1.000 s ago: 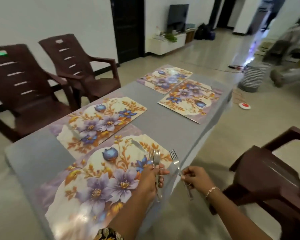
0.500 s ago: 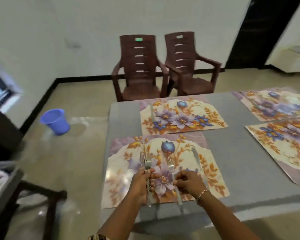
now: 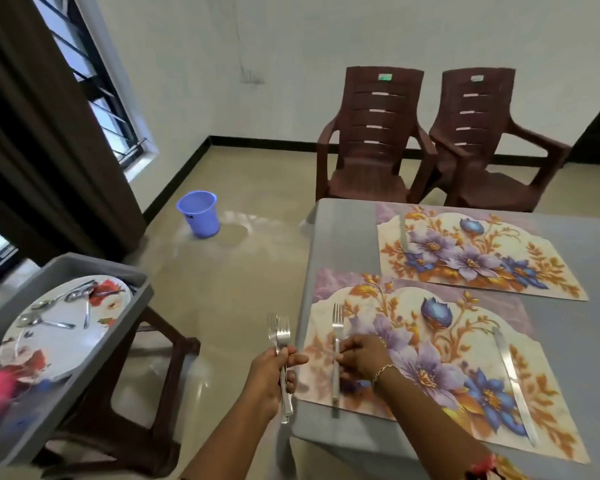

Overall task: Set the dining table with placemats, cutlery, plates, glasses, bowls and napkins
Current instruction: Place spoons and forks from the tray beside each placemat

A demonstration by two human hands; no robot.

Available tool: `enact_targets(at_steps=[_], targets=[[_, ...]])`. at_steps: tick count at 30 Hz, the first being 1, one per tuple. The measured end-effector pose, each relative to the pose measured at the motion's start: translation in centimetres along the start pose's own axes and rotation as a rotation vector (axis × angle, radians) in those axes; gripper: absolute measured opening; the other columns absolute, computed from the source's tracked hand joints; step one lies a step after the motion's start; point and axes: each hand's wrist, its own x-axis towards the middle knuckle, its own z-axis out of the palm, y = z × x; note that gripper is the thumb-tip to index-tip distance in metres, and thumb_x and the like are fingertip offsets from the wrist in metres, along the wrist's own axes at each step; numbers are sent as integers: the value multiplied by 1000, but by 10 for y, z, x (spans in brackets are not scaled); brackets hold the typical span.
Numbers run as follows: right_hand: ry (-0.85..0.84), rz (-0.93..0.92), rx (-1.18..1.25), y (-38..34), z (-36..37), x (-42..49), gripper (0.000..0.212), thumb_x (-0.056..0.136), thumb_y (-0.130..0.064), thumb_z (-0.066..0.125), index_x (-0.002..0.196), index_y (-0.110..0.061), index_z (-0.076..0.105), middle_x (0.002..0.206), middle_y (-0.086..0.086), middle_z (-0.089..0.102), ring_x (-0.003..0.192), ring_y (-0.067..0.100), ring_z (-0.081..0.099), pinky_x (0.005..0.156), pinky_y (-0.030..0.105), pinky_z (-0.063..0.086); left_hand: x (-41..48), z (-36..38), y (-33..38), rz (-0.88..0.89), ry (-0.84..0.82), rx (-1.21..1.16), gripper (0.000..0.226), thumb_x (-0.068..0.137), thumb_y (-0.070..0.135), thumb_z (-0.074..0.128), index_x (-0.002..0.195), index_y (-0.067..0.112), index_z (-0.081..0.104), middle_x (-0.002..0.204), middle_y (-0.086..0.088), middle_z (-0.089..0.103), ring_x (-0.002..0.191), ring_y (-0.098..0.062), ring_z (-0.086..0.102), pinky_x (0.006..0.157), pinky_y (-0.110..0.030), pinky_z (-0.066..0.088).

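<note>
Forks occupied both hands. The left hand (image 3: 273, 370) hung just off the table's left edge, over the floor, with its fingers curled round the handles of a pair of forks (image 3: 279, 336), held together with the tines pointing away from the person. The right hand (image 3: 360, 356), with a thin bracelet (image 3: 383, 370) at the wrist, rested on the near placemat (image 3: 388, 306). Its bent fingertips pinched the handle of a single fork (image 3: 336, 336). That fork lay along the left side of the mat, tines pointing away, and the end of its handle stuck out past the mat's near edge onto the grey table (image 3: 347, 244). A knife (image 3: 509, 372) lay along the right side of the same mat, well apart from the hand.

Behind it, nearly touching, lay the far placemat (image 3: 482, 251), with the same flower pattern and a second knife (image 3: 403, 233) on its left side. Two brown plastic chairs (image 3: 367, 133) stood side by side beyond the table, near the wall.

To the left, a grey bin (image 3: 49, 410) sat on a brown stool (image 3: 173, 358). Inside it lay a flowered plate (image 3: 62, 334) with several spoons (image 3: 45, 303) and other cutlery scattered on it. Something pink and blurred showed at the bin's near corner; I could not tell what it was. A blue bucket (image 3: 199, 213) stood on the floor near a dark curtain and a barred window.
</note>
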Motion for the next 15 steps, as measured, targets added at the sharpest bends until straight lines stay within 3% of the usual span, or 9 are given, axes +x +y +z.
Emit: enact_targets(at_steps=[7,15], targets=[[158,99,1,-14,34,28,31,80,19,55,61,-4,47,52,13,47,29,17,43,33,20,40,28,-31,16,-50,-45,22,20,99,6,39,85,4,53,59,-7,67,39,-11,36,35,-16,29],[201,105,-147,-24,44,40,26,82,16,56,65,-3,50,54,13,53,38,18,49,35,21,44,47,-40,26,-82,-90,62,19,99,6,40,85,4,54,64,-9,68,38,-10,38,35,-16,31]])
